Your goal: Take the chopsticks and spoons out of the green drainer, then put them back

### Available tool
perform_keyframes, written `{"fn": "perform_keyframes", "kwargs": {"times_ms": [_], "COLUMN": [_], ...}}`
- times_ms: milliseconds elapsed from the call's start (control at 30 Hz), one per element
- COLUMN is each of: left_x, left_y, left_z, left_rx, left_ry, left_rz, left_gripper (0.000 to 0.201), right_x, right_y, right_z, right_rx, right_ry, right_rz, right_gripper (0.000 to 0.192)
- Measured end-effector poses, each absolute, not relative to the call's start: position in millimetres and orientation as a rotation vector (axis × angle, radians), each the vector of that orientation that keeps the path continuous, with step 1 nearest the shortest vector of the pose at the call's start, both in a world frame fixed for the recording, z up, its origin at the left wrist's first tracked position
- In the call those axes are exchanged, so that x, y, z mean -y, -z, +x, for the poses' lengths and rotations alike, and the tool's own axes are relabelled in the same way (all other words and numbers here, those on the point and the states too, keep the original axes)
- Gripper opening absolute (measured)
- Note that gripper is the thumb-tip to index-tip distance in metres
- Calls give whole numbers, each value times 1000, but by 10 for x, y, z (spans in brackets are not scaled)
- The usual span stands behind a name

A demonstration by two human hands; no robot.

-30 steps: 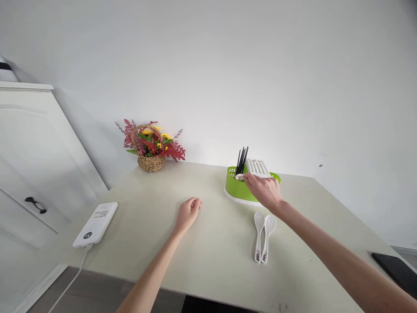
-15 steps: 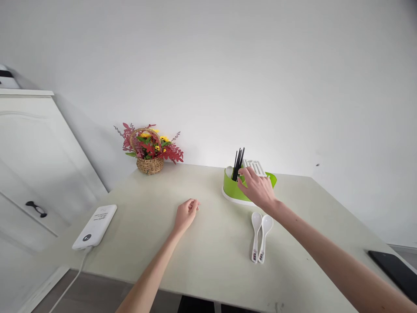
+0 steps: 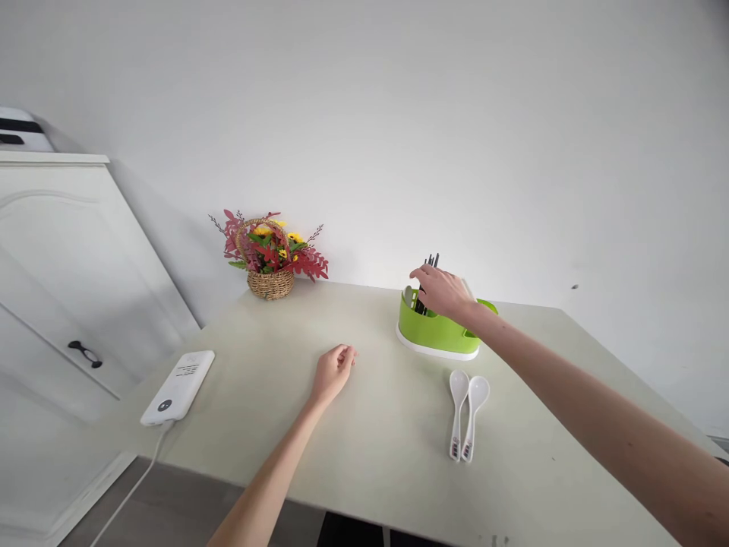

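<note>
My right hand (image 3: 443, 290) hovers over the green cutlery holder (image 3: 436, 334), its fingers apart and bent toward the left end, with nothing seen between them. Partly behind those fingers stand several black chopsticks (image 3: 421, 305). Left of them, a pale spoon (image 3: 408, 295) stands in the holder. The white slotted part at the back is mostly hidden by my hand. In front of the holder, two white spoons (image 3: 458, 406) (image 3: 476, 403) lie side by side, handles toward me. My left hand (image 3: 335, 371) rests on the table, loosely curled, with nothing seen in it.
A wicker basket of artificial flowers (image 3: 270, 284) stands near the wall at the back left. On the table's left lies a white power bank (image 3: 178, 386) with a cable (image 3: 149, 467). A white cabinet (image 3: 62, 266) adjoins the table (image 3: 387, 441).
My right hand has risen and shifted over the chopsticks at the holder's left end, covering the slotted part. The view has turned slightly left. My left hand stays curled on the table.
</note>
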State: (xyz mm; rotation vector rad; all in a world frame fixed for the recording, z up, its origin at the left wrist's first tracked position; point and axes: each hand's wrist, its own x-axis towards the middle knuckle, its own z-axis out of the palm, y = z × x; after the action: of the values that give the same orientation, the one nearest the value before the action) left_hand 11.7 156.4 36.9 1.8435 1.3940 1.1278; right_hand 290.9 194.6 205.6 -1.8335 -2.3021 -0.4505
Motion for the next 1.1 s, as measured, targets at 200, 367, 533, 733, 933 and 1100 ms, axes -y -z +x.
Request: {"fn": "perform_keyframes", "kwargs": {"times_ms": [200,367,533,733,933,1100], "left_x": [-1570,-1565,-1599,-1632,-1634,-1618], "left_y": [-359,-376,-367,-329,-346,-368], "left_z": [112,122,128,126,131,126], "left_rx": [-1398,-1398,-1384,-1373,-1389,-1386], "left_ry": [-1119,-1132,-1133,-1128,-1143,-1137], "left_rz": [1847,1833,1811,1815,1813,1817], "left_gripper": [45,44,45,46,45,45], "right_x": [-2241,-2258,-2082,-1775,-1605,-1570], "right_y": [-1962,-1960,-2008,-2021,-1919,-1810], "right_z": [2705,2667,2722,2887,3021,3020], "right_rx": [2501,2515,2531,2536,2543,2507], "right_ry": [471,461,396,520,680,738], "right_rz": [-1883,-1997,-2053,-1920,-1757,-1729], "right_gripper": [37,40,29,27,28,31]}}
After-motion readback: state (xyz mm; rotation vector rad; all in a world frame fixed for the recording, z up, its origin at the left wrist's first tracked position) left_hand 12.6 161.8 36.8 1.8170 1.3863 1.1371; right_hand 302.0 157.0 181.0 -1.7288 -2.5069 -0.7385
